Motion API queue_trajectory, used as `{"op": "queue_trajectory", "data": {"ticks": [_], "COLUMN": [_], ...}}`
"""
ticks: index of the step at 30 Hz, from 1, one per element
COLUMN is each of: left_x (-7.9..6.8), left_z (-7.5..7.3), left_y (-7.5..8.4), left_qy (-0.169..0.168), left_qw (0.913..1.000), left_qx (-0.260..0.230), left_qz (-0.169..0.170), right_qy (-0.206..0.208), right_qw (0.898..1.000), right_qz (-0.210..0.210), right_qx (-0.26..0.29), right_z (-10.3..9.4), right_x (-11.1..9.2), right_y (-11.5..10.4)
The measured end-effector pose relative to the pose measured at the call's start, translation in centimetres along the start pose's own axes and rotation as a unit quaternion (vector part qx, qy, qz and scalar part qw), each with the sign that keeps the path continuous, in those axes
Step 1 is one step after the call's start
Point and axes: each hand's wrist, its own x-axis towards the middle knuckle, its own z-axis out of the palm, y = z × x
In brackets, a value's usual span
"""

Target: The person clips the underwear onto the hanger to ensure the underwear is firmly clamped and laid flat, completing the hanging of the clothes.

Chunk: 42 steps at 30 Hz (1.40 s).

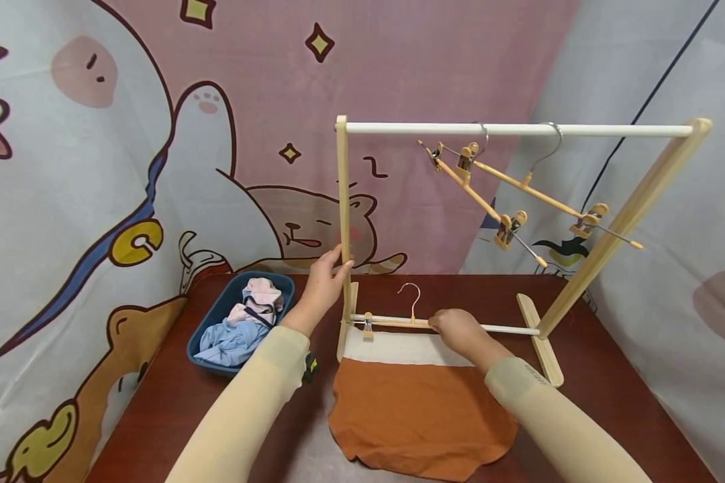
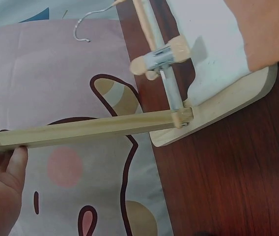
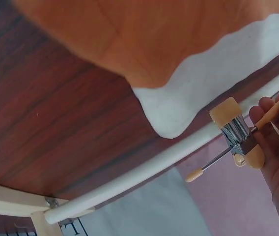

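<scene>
Right hand [image 1: 462, 332] has its fingers curled round the bar of a wooden clip hanger [image 1: 413, 320], with one clip [image 3: 235, 130] right beside the fingers, well seen in the right wrist view. Lower white rail [image 1: 510, 329] runs just past that hand. On the wearer's side of it there's an orange and white cloth [image 1: 423, 416] lying spread out, white band toward the hanger.

Off to the left, the left hand [image 1: 326, 278] is pinching the rack's wooden post [image 1: 345, 201], thumb on one side. The hanger's other clip [image 1: 368, 325] sits below that hand, a bit to its right. Left of it is a blue basin [image 1: 217, 312] with crumpled clothes [image 1: 242, 335], pink and light blue.

Well above the right hand, two more clip hangers [image 1: 480, 199] dangle from the top rail [image 1: 399, 127]. Cartoon backdrop [image 1: 459, 60] is farthest back.
</scene>
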Motion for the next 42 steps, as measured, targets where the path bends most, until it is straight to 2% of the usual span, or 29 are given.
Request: {"op": "queue_trajectory", "data": {"ticks": [8,14,20,28,35,42], "left_x": [-0.1,-0.1,-0.2,-0.3,-0.2,-0.3], "left_z": [-0.1,-0.1,-0.1,-0.1,0.0,0.0], "left_y": [0.1,0.1,0.1,0.0,-0.1,0.3], "left_qy": [0.001,0.001,-0.001,-0.003,0.003,0.017], "left_qw": [1.0,0.9999,1.0,1.0,0.9999,0.9998], "left_qx": [0.002,0.007,0.005,0.001,0.002,0.003], "left_qz": [0.003,0.009,0.0,-0.008,-0.013,-0.005], "right_qy": [0.004,-0.012,-0.004,0.009,0.007,0.046], "right_qw": [1.0,1.0,1.0,0.999,0.998,0.997], "right_qz": [-0.008,0.006,0.012,0.038,0.063,0.057], "right_qx": [0.006,0.014,0.017,0.006,0.013,0.0], "right_z": [0.7,1.2,1.6,2.2,1.9,2.0], "right_x": [0.4,0.2,0.2,0.0,0.1,0.5], "right_y": [-0.2,-0.1,-0.3,-0.8,-1.3,-1.9]}}
